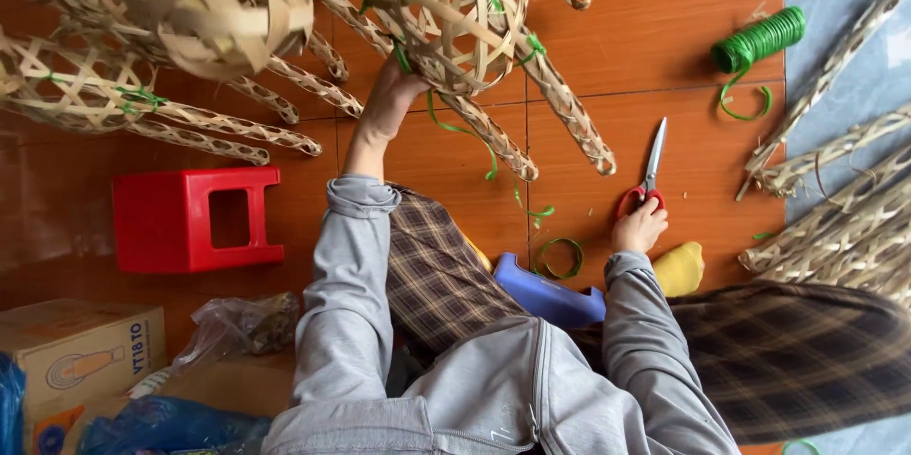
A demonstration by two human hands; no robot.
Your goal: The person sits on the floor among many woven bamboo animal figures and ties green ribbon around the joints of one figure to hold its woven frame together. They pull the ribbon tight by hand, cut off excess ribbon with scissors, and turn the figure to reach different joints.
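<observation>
The right hand [641,225] curls onto the scissors' [648,175] red handles; blades point far. The left hand [391,99] grips the basket [446,9], far left.

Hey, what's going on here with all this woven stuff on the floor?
A person in a grey jacket sits on the tiled floor. Their left hand grips a woven bamboo frame tied with green cord, while their right hand rests on the red handles of scissors lying on the floor. A spool of green cord sits further off, and a red plastic stool stands to the left.
</observation>
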